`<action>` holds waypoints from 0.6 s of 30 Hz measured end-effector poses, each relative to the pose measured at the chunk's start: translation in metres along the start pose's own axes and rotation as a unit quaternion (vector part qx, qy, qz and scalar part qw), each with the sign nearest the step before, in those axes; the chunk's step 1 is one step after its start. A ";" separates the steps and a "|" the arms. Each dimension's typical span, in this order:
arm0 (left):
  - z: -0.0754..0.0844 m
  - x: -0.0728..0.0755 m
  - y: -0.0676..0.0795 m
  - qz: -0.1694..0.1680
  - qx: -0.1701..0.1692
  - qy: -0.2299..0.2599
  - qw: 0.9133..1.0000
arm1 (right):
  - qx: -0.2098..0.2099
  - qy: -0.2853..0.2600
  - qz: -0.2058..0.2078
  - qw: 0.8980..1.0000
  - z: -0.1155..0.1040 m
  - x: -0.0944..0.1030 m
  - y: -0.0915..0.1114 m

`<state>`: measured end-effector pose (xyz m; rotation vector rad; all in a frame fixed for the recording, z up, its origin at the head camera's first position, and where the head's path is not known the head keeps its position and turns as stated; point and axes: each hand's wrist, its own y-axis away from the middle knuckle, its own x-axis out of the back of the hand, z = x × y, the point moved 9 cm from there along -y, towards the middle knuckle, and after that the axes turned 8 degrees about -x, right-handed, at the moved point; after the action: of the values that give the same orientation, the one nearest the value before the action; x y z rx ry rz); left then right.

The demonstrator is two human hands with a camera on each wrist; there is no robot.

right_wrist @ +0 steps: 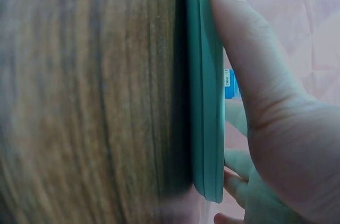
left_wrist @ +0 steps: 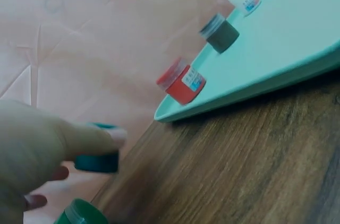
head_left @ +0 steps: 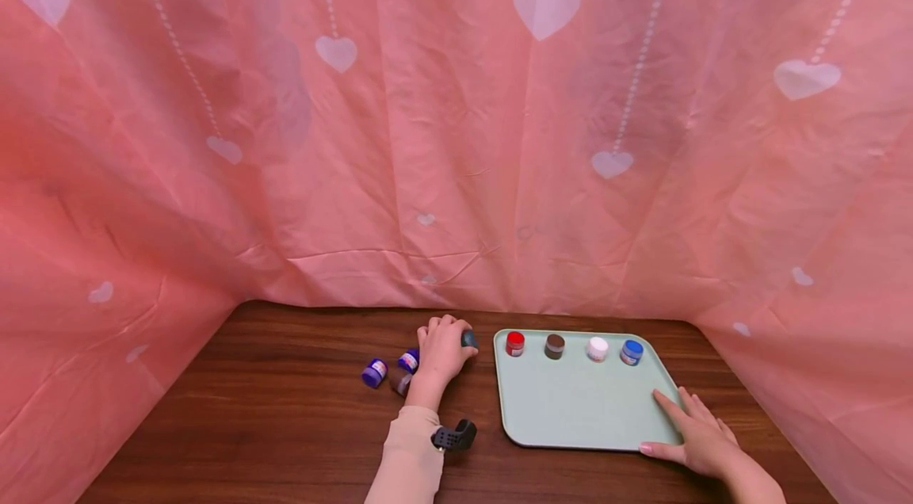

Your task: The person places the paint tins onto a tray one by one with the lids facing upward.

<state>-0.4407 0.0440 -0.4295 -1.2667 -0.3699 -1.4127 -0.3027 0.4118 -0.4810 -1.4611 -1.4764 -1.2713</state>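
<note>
My left hand point(head_left: 442, 347) pinches a small dark teal paint jar point(head_left: 468, 338) just off the tray's left edge. The left wrist view shows that jar point(left_wrist: 96, 163) between thumb and fingers, with a green jar point(left_wrist: 81, 213) below it. My right hand point(head_left: 702, 437) rests at the right edge of a pale green tray point(head_left: 585, 417), fingers spread and thumb on the front rim. Along the tray's back side stand a red jar point(head_left: 515, 344), a dark brown jar point(head_left: 554, 346), a white jar point(head_left: 597, 349) and a blue jar point(head_left: 631, 353).
Left of my left wrist, two purple jars point(head_left: 374, 373) and a brownish jar point(head_left: 401, 383) are close together on the dark wooden table point(head_left: 271, 409); the wrist partly covers the brownish one. A pink curtain point(head_left: 456, 171) with pale hearts hangs behind and at both sides.
</note>
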 end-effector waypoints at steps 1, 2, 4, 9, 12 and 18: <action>0.001 0.002 -0.001 0.009 -0.006 0.008 1.000 | -0.001 -0.001 -0.001 1.000 0.000 0.000 0.000; 0.003 0.003 -0.002 0.021 -0.013 0.014 1.000 | -0.001 -0.001 -0.002 1.000 0.000 0.000 0.000; 0.006 0.008 -0.004 0.039 -0.022 0.026 0.999 | -0.002 0.000 -0.003 1.000 0.001 0.000 0.000; 0.014 0.016 -0.007 0.080 -0.032 0.057 0.995 | -0.003 0.001 -0.005 1.000 0.001 0.000 0.000; 0.018 0.017 -0.008 0.091 -0.029 0.078 0.992 | -0.003 0.000 -0.005 1.000 0.001 0.000 0.000; 0.030 0.016 -0.010 0.101 -0.039 0.114 0.988 | -0.002 0.001 -0.001 1.000 0.000 0.001 0.001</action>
<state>-0.4313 0.0625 -0.4014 -1.1546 -0.0295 -1.3894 -0.3017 0.4119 -0.4794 -1.4614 -1.4755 -1.2762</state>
